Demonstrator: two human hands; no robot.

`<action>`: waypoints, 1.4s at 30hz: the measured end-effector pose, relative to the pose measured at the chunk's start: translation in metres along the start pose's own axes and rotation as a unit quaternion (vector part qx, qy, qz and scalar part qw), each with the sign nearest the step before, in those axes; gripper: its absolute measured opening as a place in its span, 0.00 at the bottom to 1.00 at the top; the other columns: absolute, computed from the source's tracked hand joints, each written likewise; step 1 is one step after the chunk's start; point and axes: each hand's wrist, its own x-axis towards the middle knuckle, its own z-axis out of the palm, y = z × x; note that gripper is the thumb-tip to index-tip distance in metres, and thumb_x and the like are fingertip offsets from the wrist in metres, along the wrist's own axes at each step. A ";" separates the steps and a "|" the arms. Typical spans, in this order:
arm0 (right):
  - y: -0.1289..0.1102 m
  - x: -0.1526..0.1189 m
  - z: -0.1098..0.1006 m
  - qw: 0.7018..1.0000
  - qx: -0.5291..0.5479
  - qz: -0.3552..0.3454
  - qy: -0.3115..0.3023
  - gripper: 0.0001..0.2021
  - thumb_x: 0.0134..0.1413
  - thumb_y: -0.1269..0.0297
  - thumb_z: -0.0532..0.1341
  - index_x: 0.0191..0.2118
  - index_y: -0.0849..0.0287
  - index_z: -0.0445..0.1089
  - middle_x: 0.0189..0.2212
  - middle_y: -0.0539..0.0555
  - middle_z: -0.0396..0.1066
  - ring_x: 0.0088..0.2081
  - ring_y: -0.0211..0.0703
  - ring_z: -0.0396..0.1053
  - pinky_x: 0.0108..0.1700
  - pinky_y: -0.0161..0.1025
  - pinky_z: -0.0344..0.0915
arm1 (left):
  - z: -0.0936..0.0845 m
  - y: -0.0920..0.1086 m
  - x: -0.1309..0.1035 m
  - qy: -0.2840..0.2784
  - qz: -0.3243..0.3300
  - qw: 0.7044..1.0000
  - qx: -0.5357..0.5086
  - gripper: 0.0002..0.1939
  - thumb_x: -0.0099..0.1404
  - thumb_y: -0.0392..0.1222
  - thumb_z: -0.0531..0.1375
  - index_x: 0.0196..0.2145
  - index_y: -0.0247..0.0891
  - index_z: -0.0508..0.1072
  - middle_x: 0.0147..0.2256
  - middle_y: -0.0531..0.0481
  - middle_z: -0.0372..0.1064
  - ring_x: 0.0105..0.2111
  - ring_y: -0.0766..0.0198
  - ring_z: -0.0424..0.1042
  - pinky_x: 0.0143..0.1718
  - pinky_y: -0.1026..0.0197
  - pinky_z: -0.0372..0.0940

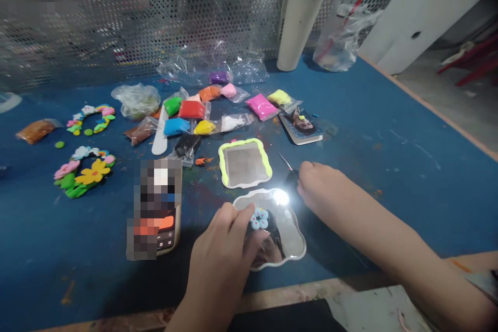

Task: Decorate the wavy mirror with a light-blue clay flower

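My left hand (223,241) is over the lower part of a wavy-edged mirror (293,236), its fingers closed at a small light-blue clay flower (259,219) with red dots. The flower's left edge meets my fingertips; my thumb is partly hidden. To the right, my right hand (313,184) is closed around a thin metal needle-like tool (287,162), its tip pointing up and left. Just beyond lies a second mirror (245,163) with yellow-green clay along its rim. A bright light and dark shapes are reflected in the nearer mirror.
A phone (177,218) lies left of my left hand. Several bagged clays, such as a red packet (192,109), spread behind the mirrors. Two clay-decorated rings, one with a yellow flower (93,172), lie far left. A tumbler (301,26) and a plastic cup (336,44) stand at the back.
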 end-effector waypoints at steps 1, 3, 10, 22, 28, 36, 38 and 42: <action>0.001 0.001 0.000 1.000 0.015 0.005 -0.001 0.13 0.42 0.83 0.50 0.20 0.58 0.62 0.17 0.55 0.65 0.18 0.39 0.58 0.22 0.38 0.53 | 0.000 0.001 0.001 -0.009 -0.008 1.000 -0.001 0.13 0.65 0.42 0.58 0.47 0.37 0.71 0.30 0.52 0.66 0.28 0.62 0.71 0.24 0.63 0.65; 0.003 0.001 0.000 0.999 0.047 0.019 0.002 0.12 0.43 0.81 0.51 0.19 0.57 0.60 0.17 0.53 0.65 0.18 0.38 0.58 0.23 0.38 0.52 | -0.002 0.004 0.004 -0.034 -0.026 0.999 -0.001 0.13 0.61 0.38 0.62 0.45 0.39 0.72 0.29 0.54 0.65 0.26 0.63 0.71 0.23 0.64 0.64; 0.015 -0.004 -0.006 0.970 0.228 0.078 0.039 0.08 0.51 0.73 0.53 0.24 0.57 0.60 0.19 0.50 0.68 0.20 0.37 0.64 0.22 0.36 0.55 | -0.004 0.007 0.008 -0.049 -0.059 0.997 -0.021 0.14 0.59 0.35 0.63 0.45 0.40 0.73 0.29 0.55 0.65 0.27 0.64 0.71 0.25 0.64 0.65; 0.007 -0.013 -0.031 0.759 0.546 0.080 0.345 0.13 0.54 0.70 0.62 0.47 0.54 0.72 0.28 0.48 0.76 0.31 0.36 0.76 0.37 0.34 0.74 | -0.003 0.003 0.006 -0.039 -0.040 0.998 -0.037 0.20 0.56 0.35 0.66 0.47 0.39 0.71 0.32 0.54 0.65 0.30 0.61 0.73 0.28 0.61 0.68; -0.002 -0.012 -0.022 0.708 0.609 0.064 0.351 0.06 0.53 0.72 0.64 0.37 0.56 0.76 0.30 0.48 0.76 0.31 0.36 0.76 0.37 0.36 0.75 | 0.000 0.003 0.007 -0.028 -0.039 0.998 -0.032 0.23 0.54 0.36 0.68 0.48 0.38 0.69 0.33 0.52 0.67 0.31 0.58 0.74 0.28 0.60 0.69; -0.001 -0.012 -0.018 0.668 0.615 0.029 0.418 0.06 0.52 0.77 0.62 0.31 0.59 0.73 0.28 0.49 0.73 0.32 0.40 0.74 0.38 0.43 0.75 | 0.003 0.002 0.004 -0.003 -0.028 0.999 -0.031 0.24 0.53 0.36 0.69 0.47 0.36 0.69 0.34 0.51 0.68 0.31 0.57 0.74 0.28 0.59 0.70; -0.001 -0.012 -0.014 0.674 0.614 0.025 0.409 0.06 0.51 0.76 0.63 0.32 0.58 0.73 0.31 0.50 0.74 0.34 0.40 0.74 0.40 0.43 0.74 | 0.004 0.002 0.003 0.001 -0.025 0.999 -0.030 0.25 0.52 0.36 0.69 0.48 0.36 0.69 0.34 0.50 0.68 0.31 0.57 0.74 0.29 0.58 0.71; -0.001 -0.016 -0.007 0.695 0.621 0.016 0.361 0.06 0.52 0.75 0.63 0.32 0.57 0.73 0.32 0.50 0.74 0.35 0.39 0.74 0.42 0.41 0.73 | 0.004 0.002 0.004 0.005 -0.023 0.999 -0.027 0.25 0.52 0.36 0.69 0.48 0.35 0.70 0.33 0.50 0.69 0.31 0.56 0.75 0.28 0.58 0.71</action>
